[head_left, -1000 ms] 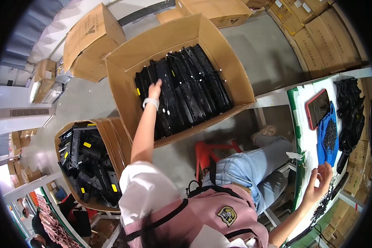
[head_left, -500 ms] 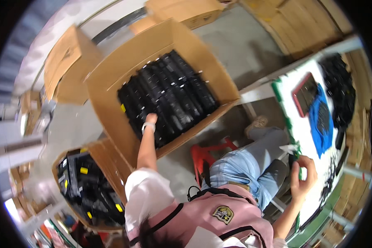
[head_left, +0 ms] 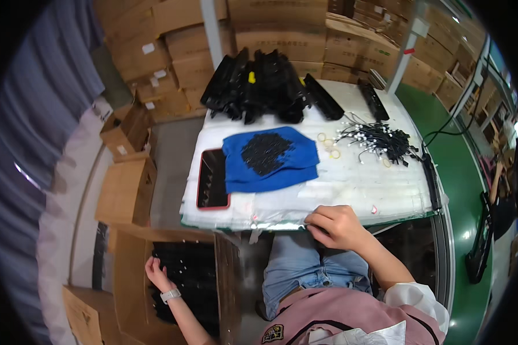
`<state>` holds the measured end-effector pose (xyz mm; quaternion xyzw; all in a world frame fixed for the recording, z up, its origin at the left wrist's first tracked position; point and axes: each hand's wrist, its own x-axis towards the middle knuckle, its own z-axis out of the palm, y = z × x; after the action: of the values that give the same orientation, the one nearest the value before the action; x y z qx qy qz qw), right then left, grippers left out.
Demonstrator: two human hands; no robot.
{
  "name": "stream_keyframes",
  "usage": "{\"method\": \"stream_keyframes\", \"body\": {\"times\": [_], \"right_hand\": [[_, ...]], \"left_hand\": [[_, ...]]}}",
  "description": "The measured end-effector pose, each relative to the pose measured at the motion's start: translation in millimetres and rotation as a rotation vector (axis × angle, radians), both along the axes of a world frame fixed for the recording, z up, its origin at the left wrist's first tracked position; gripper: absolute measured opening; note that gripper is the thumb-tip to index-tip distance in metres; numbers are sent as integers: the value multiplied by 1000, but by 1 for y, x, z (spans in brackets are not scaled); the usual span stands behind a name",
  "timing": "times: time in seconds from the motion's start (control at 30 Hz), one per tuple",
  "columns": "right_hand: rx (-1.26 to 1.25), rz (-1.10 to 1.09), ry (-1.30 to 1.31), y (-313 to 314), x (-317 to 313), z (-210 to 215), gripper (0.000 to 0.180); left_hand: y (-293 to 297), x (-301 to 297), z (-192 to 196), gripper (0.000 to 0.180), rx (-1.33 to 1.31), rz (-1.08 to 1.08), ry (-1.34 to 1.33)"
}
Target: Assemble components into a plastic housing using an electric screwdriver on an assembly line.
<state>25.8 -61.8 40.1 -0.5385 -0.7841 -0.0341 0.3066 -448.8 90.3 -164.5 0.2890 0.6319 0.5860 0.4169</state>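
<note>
At the lower left my left hand [head_left: 159, 275], with a pale watch band on its wrist, is over an open cardboard box [head_left: 122, 287]. Rows of black plastic parts [head_left: 193, 273] fill the box below it. The thumb stands away from the loosely bent fingers, and nothing shows between them. My right hand [head_left: 336, 227] rests at the near edge of a white-topped table [head_left: 282, 213], its fingers curled over the green-trimmed rim. On the tabletop beyond lies a blue cloth [head_left: 239, 178] with a heap of small black pieces [head_left: 266, 152]. A red-edged phone [head_left: 214, 178] lies beside the cloth.
Long black plastic housings [head_left: 259, 86] are piled at the table's far left. Bundled black cables [head_left: 383, 141] with white ends lie at the right, near several rubber bands [head_left: 335, 154]. A long black tool [head_left: 430, 181] is at the right edge. Stacked cartons [head_left: 276, 40] stand behind.
My view has swung from the box toward the table. My left hand has come up off the black parts in the box. My right hand stays at the table's edge, its fingers more curled.
</note>
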Motion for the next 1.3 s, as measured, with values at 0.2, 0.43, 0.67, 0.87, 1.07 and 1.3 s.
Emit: {"method": "stream_keyframes", "body": {"times": [0.2, 0.43, 0.67, 0.87, 1.07, 1.3], "right_hand": [[-71, -140, 277, -5, 57, 7, 14], [-65, -253, 478, 133, 108, 33, 52], [-41, -809, 77, 292, 91, 77, 71], [-417, -853, 173, 327, 111, 80, 46], [-442, -875, 183, 328, 116, 90, 48], [-437, -909, -25, 331, 121, 99, 34]], "left_hand": [[45, 158, 138, 27, 535, -256, 205], [32, 359, 224, 27, 922, -515, 619], [26, 391, 199, 16, 1167, -708, 771], [28, 386, 198, 14, 1082, -670, 656], [30, 382, 201, 13, 1077, -676, 634], [32, 379, 202, 11, 1010, -670, 591]]}}
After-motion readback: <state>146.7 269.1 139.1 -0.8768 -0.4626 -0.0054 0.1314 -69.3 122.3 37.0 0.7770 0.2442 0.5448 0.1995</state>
